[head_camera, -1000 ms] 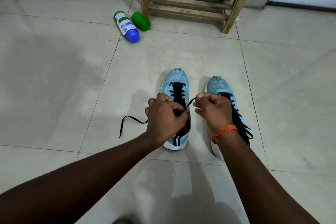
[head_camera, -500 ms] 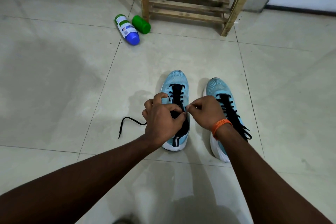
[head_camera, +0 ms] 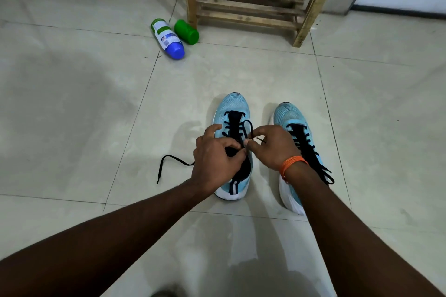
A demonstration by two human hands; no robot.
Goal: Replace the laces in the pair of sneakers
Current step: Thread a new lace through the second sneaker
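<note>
A: Where's the pair?
B: On the tile floor (head_camera: 72,103), side by side, toes to 12 o'clock. Lt-blue left sneaker (head_camera: 233,106) sits just under frame centre, w/ the right sneaker (head_camera: 288,114) at its 3 o'clock, close but apart

A: L hand?
B: L hand (head_camera: 214,159) is over the left sneaker's tongue, fingers curled in, thumb + index tips nipped together on the black lace (head_camera: 173,159). The loose tail of that lace runs out from under the hand to 9 o'clock and lies on the floor, its tip bent down toward 7 o'clock

A: R hand?
B: R hand (head_camera: 275,147) meets it from 3 o'clock, thumb + forefinger pinching the same lace. A small loop stands up from the pinch toward 12 o'clock and a short tip pokes out to 3 o'clock. The other fingers are tucked in. Orange band (head_camera: 292,163) on that wrist

A: Right sneaker laced?
B: Yes, in black up the front. The other lace (head_camera: 306,142) has its ends lying loose off the collar at 5 o'clock. The forearm hides part of the heel

A: Anything else?
B: A bottle w/ blue cap (head_camera: 167,37) lies on its side at 11 o'clock of the shoes, w/ a green container (head_camera: 186,31) just beside it by a leg of the wooden stool (head_camera: 251,2), which stands at 12 o'clock
</note>
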